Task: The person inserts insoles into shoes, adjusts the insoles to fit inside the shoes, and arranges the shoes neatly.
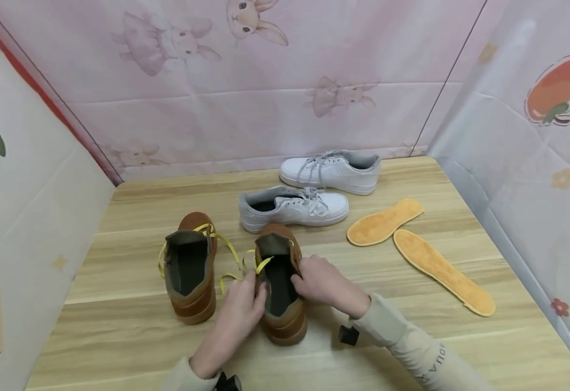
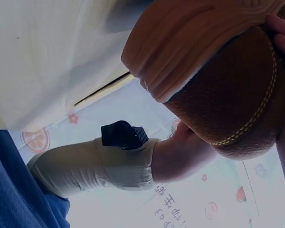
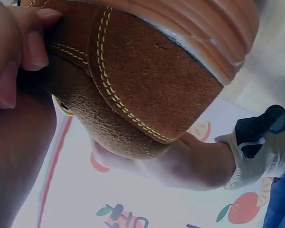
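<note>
A brown suede shoe (image 1: 285, 328) with yellow laces (image 1: 264, 265) stands on the wooden table, toe pointing away. On its left side my left hand (image 1: 241, 307) grips the collar, close to the laces. Opposite, my right hand (image 1: 321, 279) holds the other side of the opening, its thumb at the inner edge. Dark lining shows inside. Both wrist views show the yellow-stitched heel, seen as the shoe (image 2: 228, 85) in the left one and the shoe (image 3: 142, 71) in the right one. The matching brown shoe (image 1: 202, 309) stands apart to the left, its yellow lace trailing rightward.
Two white sneakers, a nearer one (image 1: 295, 210) and a farther one (image 1: 331, 172), lie behind the brown shoes. To the right lie two orange insoles, one (image 1: 385, 222) farther back and one (image 1: 443, 271) nearer. Printed curtains (image 1: 265, 125) surround the table (image 1: 133, 304).
</note>
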`<state>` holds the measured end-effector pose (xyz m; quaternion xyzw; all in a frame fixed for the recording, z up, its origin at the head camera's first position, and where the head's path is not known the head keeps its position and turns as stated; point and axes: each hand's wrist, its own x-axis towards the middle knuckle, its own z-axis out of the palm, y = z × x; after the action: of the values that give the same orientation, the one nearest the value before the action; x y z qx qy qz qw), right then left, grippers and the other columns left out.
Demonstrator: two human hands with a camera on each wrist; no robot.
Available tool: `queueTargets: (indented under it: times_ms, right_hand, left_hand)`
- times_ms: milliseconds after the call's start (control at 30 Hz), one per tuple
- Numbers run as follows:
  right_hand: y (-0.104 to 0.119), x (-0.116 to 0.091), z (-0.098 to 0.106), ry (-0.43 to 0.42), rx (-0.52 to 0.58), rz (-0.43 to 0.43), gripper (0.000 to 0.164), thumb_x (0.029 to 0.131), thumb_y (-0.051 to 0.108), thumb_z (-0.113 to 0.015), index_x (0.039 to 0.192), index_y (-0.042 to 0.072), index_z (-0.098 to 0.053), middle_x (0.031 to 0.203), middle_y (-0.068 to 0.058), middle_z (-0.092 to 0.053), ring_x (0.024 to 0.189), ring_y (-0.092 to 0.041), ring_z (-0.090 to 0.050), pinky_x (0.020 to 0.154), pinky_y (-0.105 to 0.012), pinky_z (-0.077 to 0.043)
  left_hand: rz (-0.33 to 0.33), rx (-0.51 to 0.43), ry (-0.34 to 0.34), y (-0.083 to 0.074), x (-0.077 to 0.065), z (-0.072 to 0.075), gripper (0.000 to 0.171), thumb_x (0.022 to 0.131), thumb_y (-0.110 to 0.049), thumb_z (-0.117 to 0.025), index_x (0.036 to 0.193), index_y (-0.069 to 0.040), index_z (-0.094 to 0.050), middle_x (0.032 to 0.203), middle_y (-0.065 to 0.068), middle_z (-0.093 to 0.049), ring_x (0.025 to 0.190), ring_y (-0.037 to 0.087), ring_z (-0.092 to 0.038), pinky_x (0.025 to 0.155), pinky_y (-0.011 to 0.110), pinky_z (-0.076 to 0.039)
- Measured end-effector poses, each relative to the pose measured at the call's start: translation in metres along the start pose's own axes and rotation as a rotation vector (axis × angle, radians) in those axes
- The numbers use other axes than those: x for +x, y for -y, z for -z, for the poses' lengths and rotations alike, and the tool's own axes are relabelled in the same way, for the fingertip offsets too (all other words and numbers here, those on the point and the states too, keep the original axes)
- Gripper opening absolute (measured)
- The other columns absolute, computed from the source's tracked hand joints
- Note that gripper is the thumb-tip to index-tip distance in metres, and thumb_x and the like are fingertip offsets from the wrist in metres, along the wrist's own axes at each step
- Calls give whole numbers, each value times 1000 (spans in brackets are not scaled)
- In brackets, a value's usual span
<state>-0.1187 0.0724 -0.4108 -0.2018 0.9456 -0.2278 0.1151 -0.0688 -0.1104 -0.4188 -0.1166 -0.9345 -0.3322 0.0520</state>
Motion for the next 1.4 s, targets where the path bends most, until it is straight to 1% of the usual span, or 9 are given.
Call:
queueTargets:
  times_ms: [67, 167, 367, 500, 633, 767, 1000, 1233, 1400]
  right_hand:
    - [2, 2, -1, -8, 9, 16, 30, 87, 17, -54, 58, 12, -50, 54, -1, -47, 45, -16, -45, 42, -30, -38]
    - [2, 8, -3, -27, 15, 30, 32, 88, 15, -53, 56, 12, -48, 53, 0, -44, 45, -15, -44, 42, -29, -37]
    - [3, 28, -4, -86, 12, 66, 37, 88, 12, -52, 52, 13, -44, 52, 0, -43, 45, -15, -42, 44, -29, -36]
    - [8, 42, -5, -94, 28, 76, 38, 89, 12, -51, 52, 14, -44, 53, 0, -45, 45, -15, -42, 44, -28, -37]
    - [15, 55, -6, -94, 41, 75, 38, 89, 13, -51, 52, 14, -44, 54, 0, -44, 45, -14, -42, 43, -27, -36]
    - [23, 66, -9, -78, 41, 76, 37, 90, 14, -50, 53, 14, -45, 55, 0, -44, 44, -14, -42, 43, -26, -35]
    - [34, 77, -14, -64, 14, 101, 35, 90, 16, -51, 55, 13, -47, 58, -1, -48, 46, -14, -44, 44, -26, -36]
    - [40, 81, -24, -98, -30, 150, 38, 88, 14, -53, 51, 14, -46, 59, -3, -50, 50, -15, -45, 47, -27, -38]
    - [43, 81, -28, -113, -40, 141, 37, 87, 14, -53, 50, 13, -49, 62, -4, -53, 53, -16, -49, 49, -29, -41]
  left_hand:
    - [-14, 29, -21, 2, 1, 2, 7, 86, -2, -60, 85, 4, -56, 53, 0, -45, 41, 5, -40, 37, 18, -32]
    - [-12, 59, -29, 4, 5, 6, 7, 86, -2, -60, 85, 4, -58, 54, 0, -46, 42, 7, -41, 37, 19, -32]
    - [-6, 148, -32, 12, 22, 14, 8, 86, -4, -62, 83, 3, -60, 56, 4, -50, 46, 13, -46, 40, 25, -35]
    - [-25, 209, -60, 20, 32, 22, 10, 85, -3, -63, 77, 2, -60, 55, 7, -50, 47, 19, -50, 42, 30, -38]
    - [-8, 259, -80, 28, 38, 30, 13, 85, -5, -64, 74, 1, -59, 54, 8, -50, 45, 20, -50, 40, 29, -37]
    - [22, 298, -94, 34, 39, 38, 14, 85, -6, -65, 74, 1, -60, 55, 10, -52, 46, 22, -52, 40, 30, -38]
    - [37, 364, -142, 43, 34, 45, 16, 84, -10, -67, 74, 1, -61, 59, 15, -56, 52, 34, -58, 43, 41, -43]
    - [58, 404, -162, 47, 29, 47, 14, 81, -10, -69, 74, -1, -62, 59, 13, -56, 49, 32, -56, 40, 40, -41]
    - [78, 416, -181, 50, 29, 47, 14, 79, -10, -71, 73, -3, -62, 60, 12, -57, 50, 33, -56, 39, 40, -40]
